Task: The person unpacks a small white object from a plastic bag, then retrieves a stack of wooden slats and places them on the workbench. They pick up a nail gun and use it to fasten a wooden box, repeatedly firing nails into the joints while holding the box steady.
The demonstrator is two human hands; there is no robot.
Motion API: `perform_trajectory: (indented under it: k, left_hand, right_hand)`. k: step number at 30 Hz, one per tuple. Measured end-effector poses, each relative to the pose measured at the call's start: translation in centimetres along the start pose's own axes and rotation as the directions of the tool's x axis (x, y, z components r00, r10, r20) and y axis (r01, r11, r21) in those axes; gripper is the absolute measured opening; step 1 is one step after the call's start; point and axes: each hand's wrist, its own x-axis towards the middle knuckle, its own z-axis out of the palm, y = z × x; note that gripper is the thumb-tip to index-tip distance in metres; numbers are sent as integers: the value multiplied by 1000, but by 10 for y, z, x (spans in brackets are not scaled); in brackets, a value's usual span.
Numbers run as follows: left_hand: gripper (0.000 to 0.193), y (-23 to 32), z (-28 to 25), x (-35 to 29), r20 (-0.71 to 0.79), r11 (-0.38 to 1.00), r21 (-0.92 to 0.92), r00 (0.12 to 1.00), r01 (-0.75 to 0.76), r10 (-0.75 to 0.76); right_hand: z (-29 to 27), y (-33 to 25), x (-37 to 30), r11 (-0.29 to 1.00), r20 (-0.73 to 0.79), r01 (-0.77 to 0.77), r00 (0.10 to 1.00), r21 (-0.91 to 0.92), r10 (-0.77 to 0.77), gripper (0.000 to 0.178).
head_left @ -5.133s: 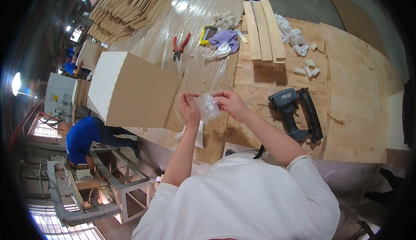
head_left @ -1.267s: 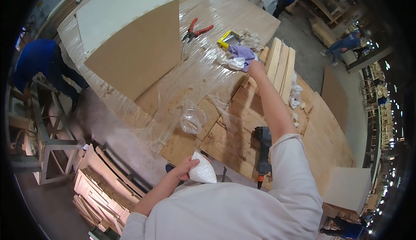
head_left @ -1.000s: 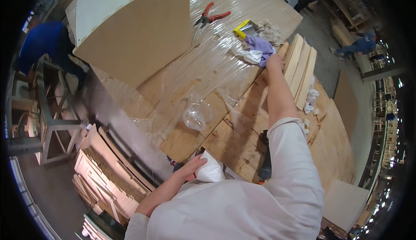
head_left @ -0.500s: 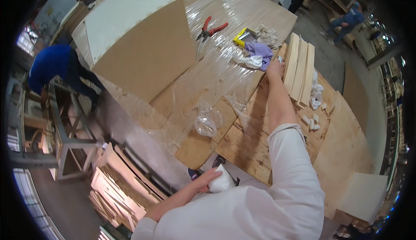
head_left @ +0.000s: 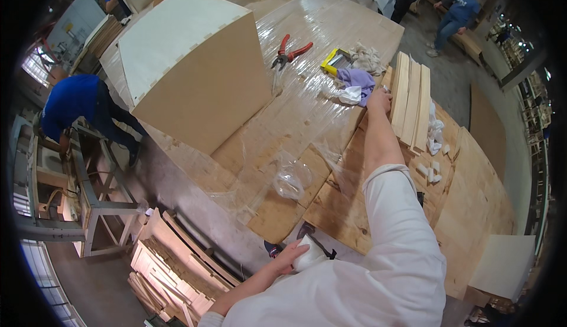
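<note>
Close to my body, my left hand (head_left: 289,258) is closed round a soft-looking white bundle (head_left: 309,254); its exact kind is unclear. My right arm stretches far out over the table, where my right hand (head_left: 379,100) has curled fingers at the end of a row of pale wooden strips (head_left: 409,100). What those fingers hold is too small to make out. Just left of that hand lie a purple cloth (head_left: 357,82) and a crumpled white paper or cloth (head_left: 349,95). Farther left, red-handled pliers (head_left: 289,54) rest on the plastic film.
A large box-like panel piece (head_left: 207,82) stands on the film-covered table (head_left: 313,23). Beyond the purple cloth are a yellow-edged tray (head_left: 335,60) and a grey rag (head_left: 367,59). Small white blocks (head_left: 434,173) lie right of my forearm. A co-worker in blue (head_left: 74,102) bends over a frame at left.
The view has shifted slightly, so the table sits a little lower. Both hands keep nearly the same places. The far-right person has turned and stands more upright.
</note>
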Motion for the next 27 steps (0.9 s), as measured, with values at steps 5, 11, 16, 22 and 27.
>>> perform_trajectory:
  k: [5, 11, 16, 22, 27]
  left_hand:
    - [38, 0, -1, 0, -10, 999, 8, 999, -43, 43]
    - [35, -3, -1, -2, -48, 995, 62, 996, -73, 77]
    - [33, 7, 12, -2, -110, 987, 161, 994, 16, 2]
    - [28, -2, 15, 24, 2, 973, 203, 994, -105, 107]
    - [29, 2, 19, 47, 59, 967, 225, 993, -117, 106]
  right_hand:
    - [1, -5, 0, 990, -60, -93, 993, 107, 100, 38]
    - [-7, -5, -20, 997, -54, -1, 999, 80, 6, 32]
    - [-15, 46, -92, 877, -204, 347, 934, 332, -292, 25]
    - [-40, 165, -220, 570, -121, 383, 889, 727, -442, 9]
    - [-53, 239, -300, 579, 68, 201, 910, 790, -410, 12]
